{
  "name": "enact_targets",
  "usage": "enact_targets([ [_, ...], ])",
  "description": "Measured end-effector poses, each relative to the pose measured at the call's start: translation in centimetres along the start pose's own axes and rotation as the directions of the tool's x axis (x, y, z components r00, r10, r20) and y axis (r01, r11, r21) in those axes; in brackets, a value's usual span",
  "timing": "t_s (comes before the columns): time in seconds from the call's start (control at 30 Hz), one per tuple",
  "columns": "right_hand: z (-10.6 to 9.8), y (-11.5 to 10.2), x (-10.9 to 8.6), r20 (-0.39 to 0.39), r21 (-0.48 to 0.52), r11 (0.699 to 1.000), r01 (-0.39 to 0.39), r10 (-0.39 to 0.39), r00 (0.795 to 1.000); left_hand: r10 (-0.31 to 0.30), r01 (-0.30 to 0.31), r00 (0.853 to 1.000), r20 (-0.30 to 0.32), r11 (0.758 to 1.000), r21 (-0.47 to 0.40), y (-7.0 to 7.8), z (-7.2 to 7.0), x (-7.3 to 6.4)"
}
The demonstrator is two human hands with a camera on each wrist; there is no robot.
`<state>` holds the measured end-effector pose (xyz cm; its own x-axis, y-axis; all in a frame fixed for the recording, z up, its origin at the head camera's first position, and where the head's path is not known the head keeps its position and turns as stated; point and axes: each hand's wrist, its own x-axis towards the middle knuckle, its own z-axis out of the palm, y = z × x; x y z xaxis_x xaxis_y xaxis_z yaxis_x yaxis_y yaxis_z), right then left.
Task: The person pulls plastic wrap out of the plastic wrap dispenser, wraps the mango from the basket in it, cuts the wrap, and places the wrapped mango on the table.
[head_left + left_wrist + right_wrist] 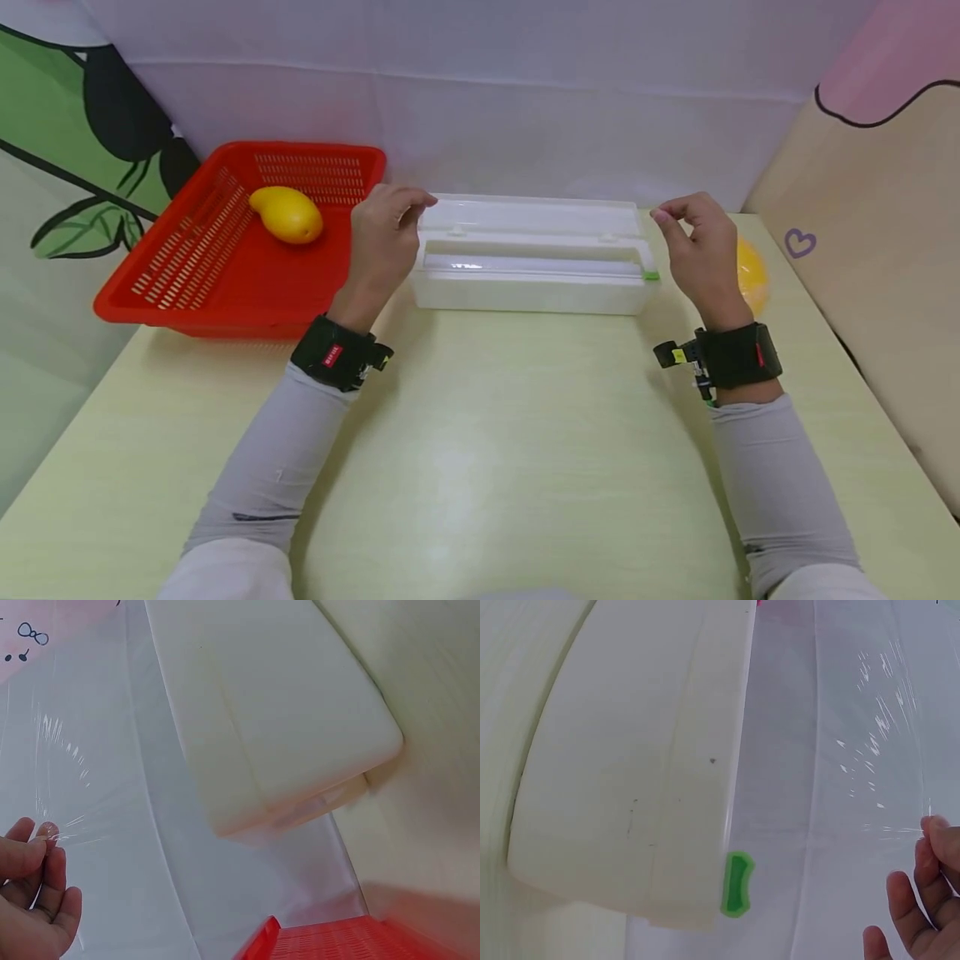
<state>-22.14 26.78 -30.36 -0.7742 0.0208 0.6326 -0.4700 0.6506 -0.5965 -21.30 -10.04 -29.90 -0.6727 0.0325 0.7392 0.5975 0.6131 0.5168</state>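
A thin sheet of clear cling film [64, 742] is stretched between my two hands. My left hand [384, 246] pinches one corner between thumb and fingertip, above the left end of a white cling film dispenser [525, 296]. At the other end, my right hand [703, 254] pinches the opposite corner; creases fan out from its fingertips in the film [877, 742] in the right wrist view. The dispenser's lid [536, 215] is raised, and a film roll [532, 264] lies inside. A green slide cutter [737, 885] sits at the box's right end.
Left of the dispenser stands a red plastic basket [240, 279] with a yellow mango-shaped fruit [288, 218] in it. A round yellow-orange thing [752, 275], partly hidden, lies behind my right hand. A cloth-like backdrop [525, 133] rises behind the pale table [510, 450].
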Motion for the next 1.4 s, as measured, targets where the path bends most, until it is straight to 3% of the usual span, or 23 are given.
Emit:
enact_targets([
  [0.6, -0.6, -1.4, 0.1, -0.088, 0.045, 0.999, 0.017, -0.013, 0.996, 0.080, -0.080, 0.994, -0.077, 0.997, 0.001, 0.8, -0.8, 0.5],
  [1.1, -1.3, -2.1, 0.4, -0.137, 0.059, 0.998, 0.023, -0.015, 0.991, 0.088, -0.090, 0.989, -0.123, 0.996, -0.011, 1.2, -1.3, 0.9],
  [1.4, -1.8, -4.2, 0.3, -0.165, 0.093, 0.996, 0.010, 0.005, 0.986, 0.160, -0.161, 0.978, -0.135, 0.987, 0.004, 1.6, -1.8, 1.0],
])
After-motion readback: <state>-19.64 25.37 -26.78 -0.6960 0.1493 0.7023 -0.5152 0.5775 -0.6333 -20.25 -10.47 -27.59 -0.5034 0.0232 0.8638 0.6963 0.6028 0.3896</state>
